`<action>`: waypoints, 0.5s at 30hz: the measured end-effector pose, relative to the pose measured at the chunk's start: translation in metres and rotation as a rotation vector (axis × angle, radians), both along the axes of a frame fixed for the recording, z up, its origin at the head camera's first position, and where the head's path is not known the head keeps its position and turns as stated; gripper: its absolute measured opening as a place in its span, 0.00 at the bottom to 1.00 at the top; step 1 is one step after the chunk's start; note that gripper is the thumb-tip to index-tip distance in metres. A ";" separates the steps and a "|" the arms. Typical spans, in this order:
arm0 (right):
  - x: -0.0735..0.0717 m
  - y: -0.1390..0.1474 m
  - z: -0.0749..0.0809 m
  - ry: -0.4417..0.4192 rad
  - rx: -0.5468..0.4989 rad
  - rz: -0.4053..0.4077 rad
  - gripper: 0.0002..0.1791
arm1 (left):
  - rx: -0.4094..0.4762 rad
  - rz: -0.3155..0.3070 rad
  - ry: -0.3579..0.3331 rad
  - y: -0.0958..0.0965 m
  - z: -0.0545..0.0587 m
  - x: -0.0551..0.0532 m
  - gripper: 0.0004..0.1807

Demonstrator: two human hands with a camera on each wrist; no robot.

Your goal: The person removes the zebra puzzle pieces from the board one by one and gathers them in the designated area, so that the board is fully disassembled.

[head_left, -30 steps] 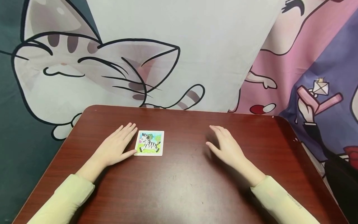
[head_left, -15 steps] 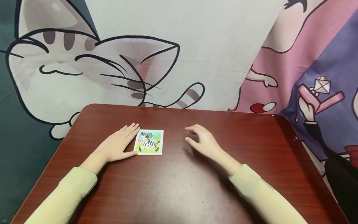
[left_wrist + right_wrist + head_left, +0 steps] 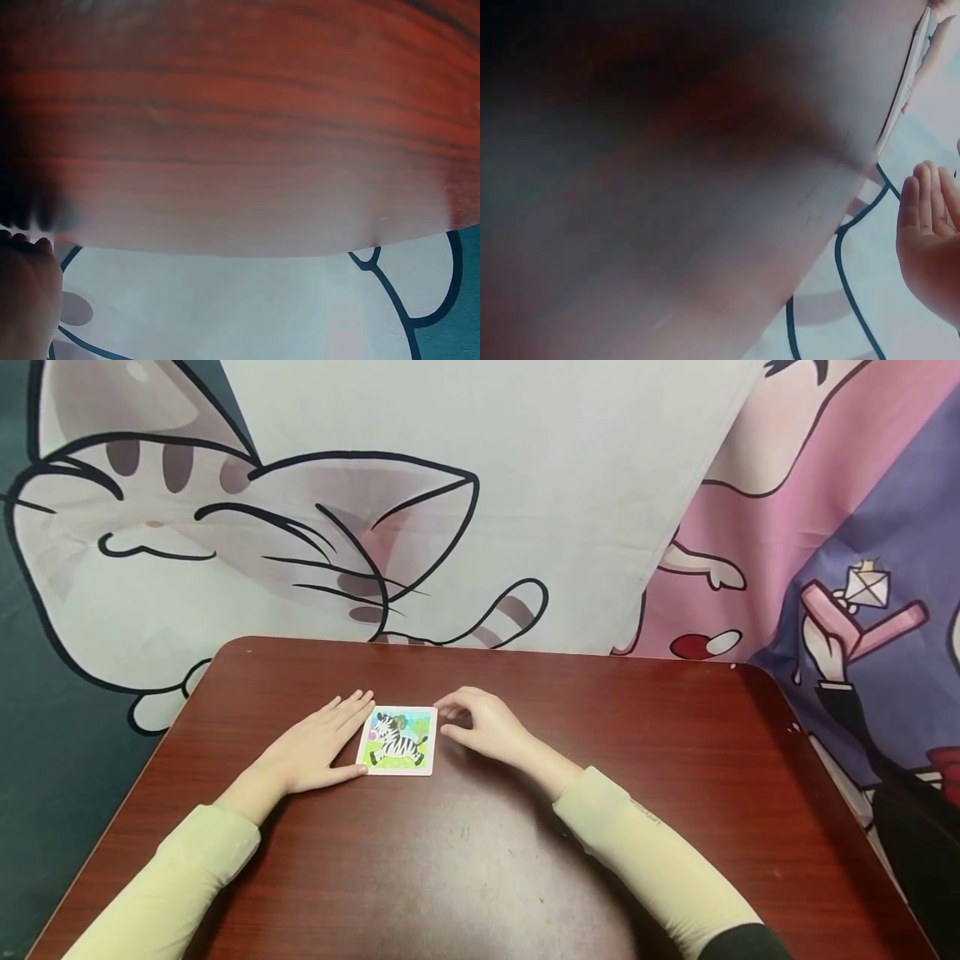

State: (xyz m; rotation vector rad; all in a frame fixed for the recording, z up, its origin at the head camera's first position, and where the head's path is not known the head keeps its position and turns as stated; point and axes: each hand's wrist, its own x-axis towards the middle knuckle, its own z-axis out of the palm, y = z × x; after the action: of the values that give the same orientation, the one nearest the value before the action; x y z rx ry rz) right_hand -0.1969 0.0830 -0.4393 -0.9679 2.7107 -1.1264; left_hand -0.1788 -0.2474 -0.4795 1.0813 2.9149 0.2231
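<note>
A square picture card (image 3: 397,741) with a running zebra on it and a white border lies flat on the brown table (image 3: 480,860). On its left, my left hand (image 3: 311,747) rests with the fingers straight, fingertips at the upper left corner and thumb at the lower left one. My right hand (image 3: 487,722) is at the card's right side, fingers loosely bent and fingertips right by the upper right edge. The right wrist view shows the card's thin edge (image 3: 904,86) beyond the right hand (image 3: 934,247). Only part of the left hand (image 3: 28,300) shows in the left wrist view.
Behind the table's far edge hangs a cloth backdrop (image 3: 570,510) printed with a cartoon cat and other figures. Pale green sleeves cover both forearms. A dark shape (image 3: 918,843) stands beyond the table's right edge.
My right hand has moved left across the table, from well apart to the card's right edge. The left hand and card have hardly moved; the head view has shifted slightly.
</note>
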 end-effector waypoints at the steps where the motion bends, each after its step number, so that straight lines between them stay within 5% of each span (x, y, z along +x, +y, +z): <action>1: -0.002 -0.004 0.000 -0.004 0.005 0.007 0.17 | 0.003 -0.001 0.002 0.000 0.000 0.000 0.53; 15: -0.028 -0.055 -0.008 -0.093 0.022 0.065 0.12 | -0.002 -0.007 -0.006 0.000 0.000 0.001 0.52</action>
State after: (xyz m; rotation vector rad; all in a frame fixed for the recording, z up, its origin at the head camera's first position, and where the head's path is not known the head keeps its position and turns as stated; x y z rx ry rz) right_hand -0.2252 0.0282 -0.4472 -0.9679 2.5940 -1.0994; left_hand -0.1779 -0.2476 -0.4799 1.0887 2.9045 0.2234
